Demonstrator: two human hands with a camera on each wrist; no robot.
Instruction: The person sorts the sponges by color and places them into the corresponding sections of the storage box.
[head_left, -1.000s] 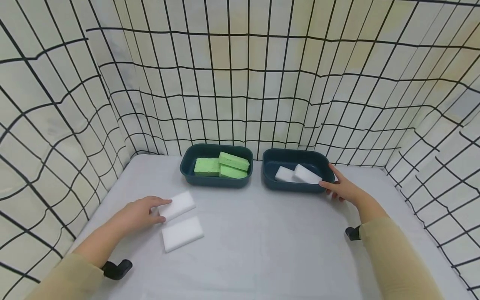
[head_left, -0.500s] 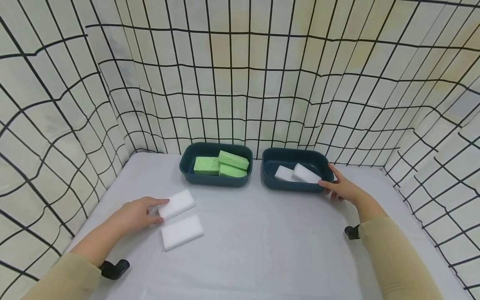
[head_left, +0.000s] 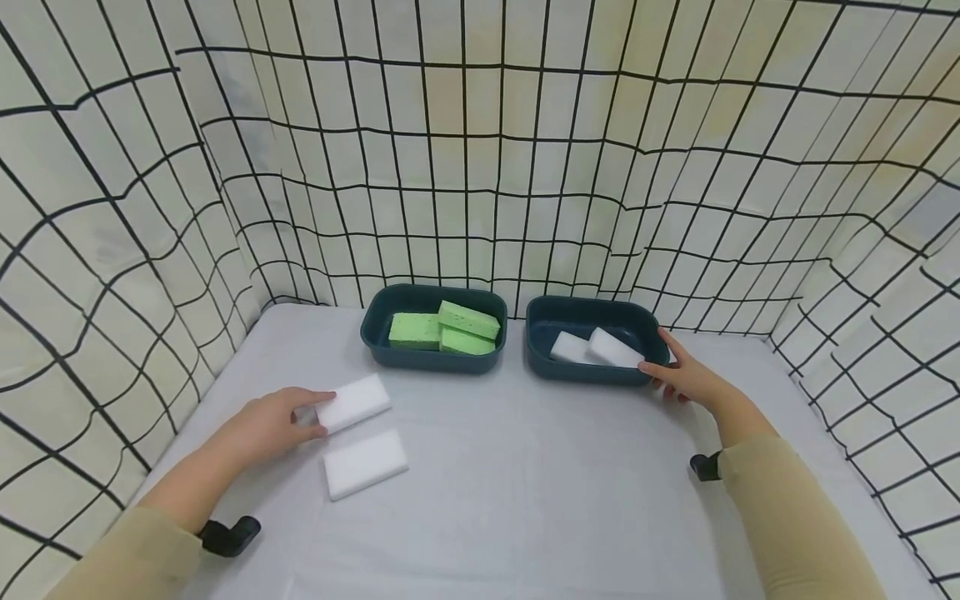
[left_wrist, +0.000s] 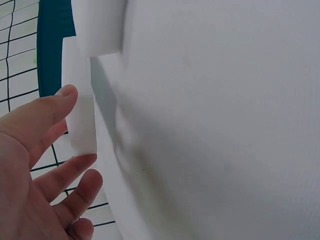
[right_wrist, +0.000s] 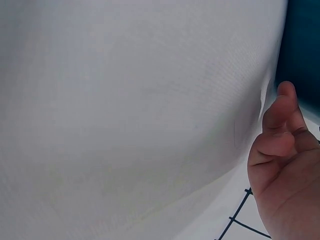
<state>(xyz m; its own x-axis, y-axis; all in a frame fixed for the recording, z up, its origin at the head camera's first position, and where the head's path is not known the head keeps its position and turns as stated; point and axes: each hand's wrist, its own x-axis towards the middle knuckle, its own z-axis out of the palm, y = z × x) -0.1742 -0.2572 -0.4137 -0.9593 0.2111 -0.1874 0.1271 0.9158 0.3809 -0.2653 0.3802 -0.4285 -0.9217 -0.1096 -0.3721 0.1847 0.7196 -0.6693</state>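
My left hand (head_left: 266, 425) pinches the left end of a white sponge (head_left: 356, 402), index finger at the far corner and thumb (left_wrist: 67, 100) at the near one. Just in front of it, a second white sponge (head_left: 366, 464) lies flat on the table. At the right, my right hand (head_left: 690, 379) holds the right end of a dark teal bin (head_left: 581, 375), with the thumb over its front rim and the index finger along its side. Two white sponges (head_left: 613, 348) lie in that bin. The right wrist view shows the hand (right_wrist: 285, 170) close against the bin's wall (right_wrist: 302, 55).
A second teal bin (head_left: 431, 362) stands to the left, holding three green sponges (head_left: 415, 331). Black wire grid (head_left: 480, 192) with pale cloth behind it encloses the table's back and sides. White cloth (head_left: 517, 475) covers the table.
My left hand and the sponge in it have shifted slightly toward the back, widening the gap to the other loose sponge. My right hand keeps its place on the bin.
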